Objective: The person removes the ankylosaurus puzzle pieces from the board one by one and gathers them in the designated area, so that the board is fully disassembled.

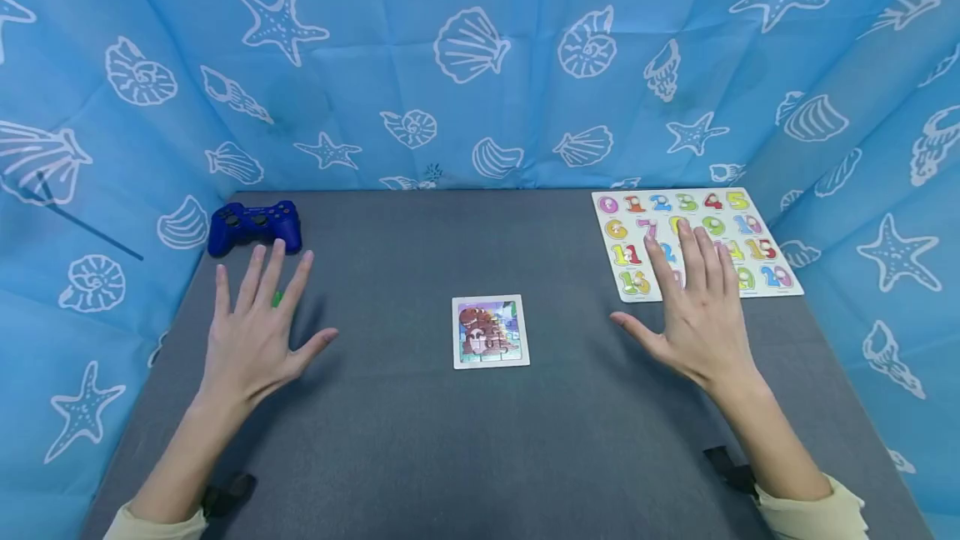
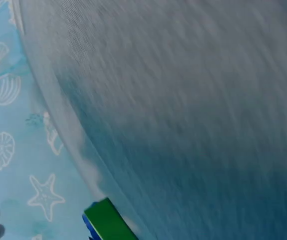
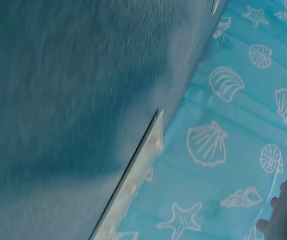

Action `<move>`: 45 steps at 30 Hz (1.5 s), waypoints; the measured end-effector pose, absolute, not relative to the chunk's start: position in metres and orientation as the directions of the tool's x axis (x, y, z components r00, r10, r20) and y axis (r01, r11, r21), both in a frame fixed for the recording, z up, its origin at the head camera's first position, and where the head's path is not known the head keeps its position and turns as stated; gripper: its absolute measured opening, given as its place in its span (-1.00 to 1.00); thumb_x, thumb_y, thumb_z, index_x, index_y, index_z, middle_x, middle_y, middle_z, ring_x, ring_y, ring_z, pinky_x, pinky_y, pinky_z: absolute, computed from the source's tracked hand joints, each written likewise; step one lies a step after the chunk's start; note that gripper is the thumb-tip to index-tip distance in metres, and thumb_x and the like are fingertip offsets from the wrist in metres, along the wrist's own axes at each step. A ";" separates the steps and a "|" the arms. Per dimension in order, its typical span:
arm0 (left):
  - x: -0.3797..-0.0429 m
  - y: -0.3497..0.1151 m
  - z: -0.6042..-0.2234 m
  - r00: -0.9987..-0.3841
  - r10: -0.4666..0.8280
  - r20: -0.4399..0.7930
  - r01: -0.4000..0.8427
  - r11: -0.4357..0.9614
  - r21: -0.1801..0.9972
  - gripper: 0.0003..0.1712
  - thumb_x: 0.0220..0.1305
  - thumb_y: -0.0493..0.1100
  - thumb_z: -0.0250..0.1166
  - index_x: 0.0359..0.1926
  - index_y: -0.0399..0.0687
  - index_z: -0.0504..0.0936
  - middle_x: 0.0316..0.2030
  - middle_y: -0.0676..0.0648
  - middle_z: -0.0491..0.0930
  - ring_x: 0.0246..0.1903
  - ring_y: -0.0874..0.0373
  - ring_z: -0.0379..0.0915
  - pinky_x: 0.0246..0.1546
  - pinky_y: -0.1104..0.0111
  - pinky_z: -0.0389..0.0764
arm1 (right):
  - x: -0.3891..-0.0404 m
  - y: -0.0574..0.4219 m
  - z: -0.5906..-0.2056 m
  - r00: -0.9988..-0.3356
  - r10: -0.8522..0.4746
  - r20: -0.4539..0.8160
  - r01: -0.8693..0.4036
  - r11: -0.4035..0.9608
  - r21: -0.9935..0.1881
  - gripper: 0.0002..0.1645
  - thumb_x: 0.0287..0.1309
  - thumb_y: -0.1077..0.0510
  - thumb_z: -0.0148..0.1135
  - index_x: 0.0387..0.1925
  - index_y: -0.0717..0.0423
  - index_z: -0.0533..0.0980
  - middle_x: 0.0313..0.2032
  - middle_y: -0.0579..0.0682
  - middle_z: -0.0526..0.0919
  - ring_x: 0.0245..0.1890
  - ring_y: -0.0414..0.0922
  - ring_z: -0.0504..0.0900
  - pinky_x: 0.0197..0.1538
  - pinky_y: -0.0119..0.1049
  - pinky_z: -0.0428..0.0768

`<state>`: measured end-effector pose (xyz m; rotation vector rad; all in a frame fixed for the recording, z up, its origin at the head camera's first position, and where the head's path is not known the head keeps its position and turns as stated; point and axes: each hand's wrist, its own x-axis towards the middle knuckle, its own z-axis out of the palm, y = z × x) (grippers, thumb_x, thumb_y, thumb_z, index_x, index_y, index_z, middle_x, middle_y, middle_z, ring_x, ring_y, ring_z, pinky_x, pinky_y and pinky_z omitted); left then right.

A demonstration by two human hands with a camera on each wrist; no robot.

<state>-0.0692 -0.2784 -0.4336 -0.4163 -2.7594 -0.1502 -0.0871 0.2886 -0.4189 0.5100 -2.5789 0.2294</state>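
My left hand [image 1: 255, 348] is held over the left side of the table, palm down, fingers straight and spread, holding nothing. A blue game controller [image 1: 252, 223] lies just beyond its fingertips. Behind those fingers a green block [image 2: 109, 221] is mostly hidden in the head view. Likewise spread and without any object, my right hand [image 1: 703, 336] overlaps the near edge of a white number puzzle board [image 1: 611, 240] with colourful numerals. Between the hands lies a small square jigsaw puzzle [image 1: 491, 332] in a white frame, with a brown cartoon animal on it.
A dark grey table [image 1: 480, 448] extends under everything. Blue curtains [image 1: 480, 107] printed with white shells and starfish enclose its back and both sides. A dark strap [image 1: 228, 494] hangs at the left wrist, and another strap [image 1: 729, 469] at the right.
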 end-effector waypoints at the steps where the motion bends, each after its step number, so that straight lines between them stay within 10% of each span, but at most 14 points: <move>1: -0.069 -0.277 -0.434 -0.902 0.265 0.340 0.302 0.951 0.061 0.23 0.34 0.82 -0.39 0.79 0.28 -0.06 0.79 -0.14 -0.15 0.77 -0.24 -0.18 0.69 -0.41 -0.27 | -0.087 0.286 -0.420 -0.809 -0.319 0.494 -0.403 0.912 -0.070 0.35 0.27 -0.85 -0.35 0.73 -0.04 0.15 0.71 0.35 0.04 0.64 0.44 0.09 0.59 0.51 0.11; 7: -0.064 -0.263 -0.438 -0.917 0.267 0.296 0.311 0.944 0.112 0.14 0.43 0.71 -0.12 0.78 0.25 0.01 0.73 -0.27 0.09 0.69 -0.35 0.06 0.64 -0.47 -0.07 | -0.090 0.266 -0.428 -0.826 -0.345 0.445 -0.446 0.884 -0.142 0.25 0.34 -0.77 -0.23 0.71 -0.02 0.18 0.66 0.35 0.13 0.56 0.41 0.21 0.44 0.49 0.29; 15: -0.061 -0.230 -0.434 -0.947 0.242 0.212 0.288 0.932 0.221 0.00 0.46 0.32 0.34 0.73 0.12 0.19 0.62 -0.31 0.33 0.60 -0.34 0.26 0.60 -0.43 0.14 | -0.091 0.234 -0.433 -0.860 -0.356 0.366 -0.490 0.774 -0.401 0.15 0.14 0.00 0.61 0.65 0.12 0.23 0.61 0.37 0.21 0.53 0.36 0.28 0.44 0.43 0.34; 25: -0.059 -0.184 -0.441 -0.966 0.233 0.116 0.260 0.840 0.476 -0.35 0.55 0.07 0.36 0.53 -0.02 0.51 0.37 -0.20 0.58 0.33 -0.19 0.56 0.18 -0.21 0.69 | -0.100 0.193 -0.432 -0.888 -0.420 0.186 -0.421 0.581 -0.697 -0.22 0.37 0.17 0.48 0.51 0.19 0.38 0.41 0.22 0.48 0.27 0.22 0.64 0.17 0.15 0.76; 45: -0.052 -0.121 -0.450 -0.880 0.444 -0.171 0.278 0.772 0.572 -0.30 0.62 0.09 0.28 0.62 -0.03 0.41 0.63 -0.17 0.34 0.60 -0.18 0.29 0.50 -0.19 0.48 | -0.139 0.122 -0.453 -0.772 -0.636 -0.020 -0.367 0.470 -0.802 -0.58 0.47 0.21 0.37 0.25 0.32 0.59 0.01 0.19 0.79 -0.03 -0.01 0.79 0.04 -0.17 0.78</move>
